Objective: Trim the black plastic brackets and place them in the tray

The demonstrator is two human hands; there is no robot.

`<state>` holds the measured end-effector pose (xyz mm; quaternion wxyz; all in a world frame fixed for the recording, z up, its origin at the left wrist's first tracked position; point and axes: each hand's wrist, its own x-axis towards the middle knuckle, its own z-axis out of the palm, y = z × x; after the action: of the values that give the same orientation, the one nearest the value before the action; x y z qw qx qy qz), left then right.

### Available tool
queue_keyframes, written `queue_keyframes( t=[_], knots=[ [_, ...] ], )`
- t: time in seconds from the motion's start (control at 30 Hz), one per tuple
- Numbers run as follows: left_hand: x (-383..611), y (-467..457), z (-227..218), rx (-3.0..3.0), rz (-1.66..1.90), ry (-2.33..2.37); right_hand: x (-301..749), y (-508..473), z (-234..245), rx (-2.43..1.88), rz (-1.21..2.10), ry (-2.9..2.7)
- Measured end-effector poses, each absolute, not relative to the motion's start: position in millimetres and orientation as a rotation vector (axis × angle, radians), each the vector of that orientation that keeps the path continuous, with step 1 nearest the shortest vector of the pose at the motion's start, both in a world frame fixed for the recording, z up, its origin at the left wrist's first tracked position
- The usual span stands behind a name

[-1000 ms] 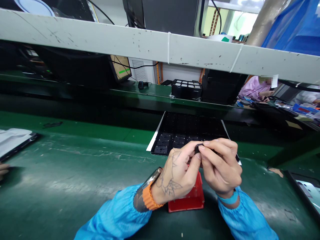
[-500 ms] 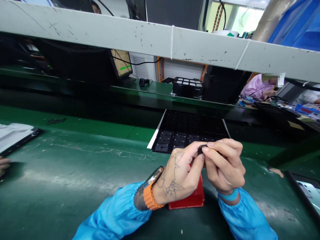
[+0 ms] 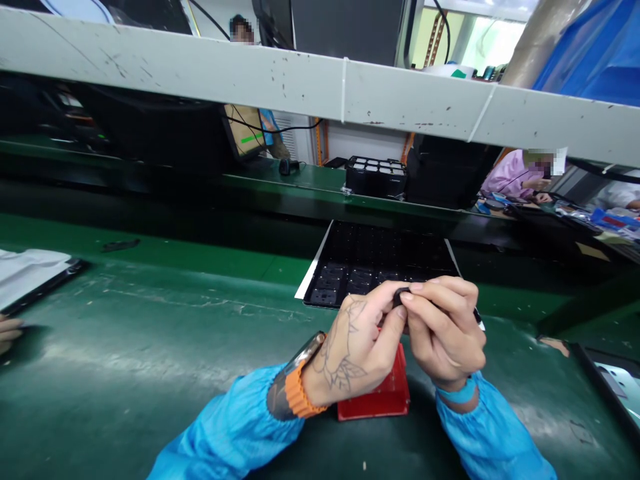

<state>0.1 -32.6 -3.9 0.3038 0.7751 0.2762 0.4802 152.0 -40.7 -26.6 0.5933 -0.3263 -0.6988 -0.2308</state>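
A small black part, too small to name its kind, is pinched between my two hands. My left hand is closed, its thumb and forefinger gripping the part from the left. From the other side the fingertips of my right hand press on it, closed as well. Below my hands a red plastic bin rests on the green bench, its upper part hidden behind them. Just beyond, a black compartment tray lies on a white sheet, and my hands cover its near right corner.
Across the top runs a grey shelf beam. A black box with a gridded top and a scanner-like device stand on the back ledge. Another person's hand shows at the left edge, near a white-topped tray.
Both hands have shifted slightly left with the black part still pinched between them. In the background, a person has come further into view behind the shelf and monitor.
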Motion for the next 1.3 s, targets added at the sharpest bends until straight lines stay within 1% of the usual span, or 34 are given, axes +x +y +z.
queue_keyframes(
  t=[0.57, 0.9, 1.07, 1.13, 1.2, 1.3],
  knots=[
    [2, -31, -5, 2.027, 1.24, 0.756, 152, -36, -29, -0.725, -0.547, -1.615],
    [3, -26, -3, 1.834, 1.175, 0.657, 152, -36, -27, -0.736, -0.563, -1.624],
    [-1, -15, -1, 1.507, 1.072, 0.554, 157, -40, -19, -0.717, -0.435, -1.621],
    [-7, -6, 2, 1.392, 1.082, 0.558, 162, -45, -11, -0.669, -0.375, -1.57],
    [-15, 3, 7, 1.342, 1.137, 0.58, 167, -52, -4, -0.628, -0.22, -1.608],
    [-25, 12, 13, 1.317, 1.208, 0.599, 171, -58, -2, -0.683, 0.159, -1.998]
  ],
)
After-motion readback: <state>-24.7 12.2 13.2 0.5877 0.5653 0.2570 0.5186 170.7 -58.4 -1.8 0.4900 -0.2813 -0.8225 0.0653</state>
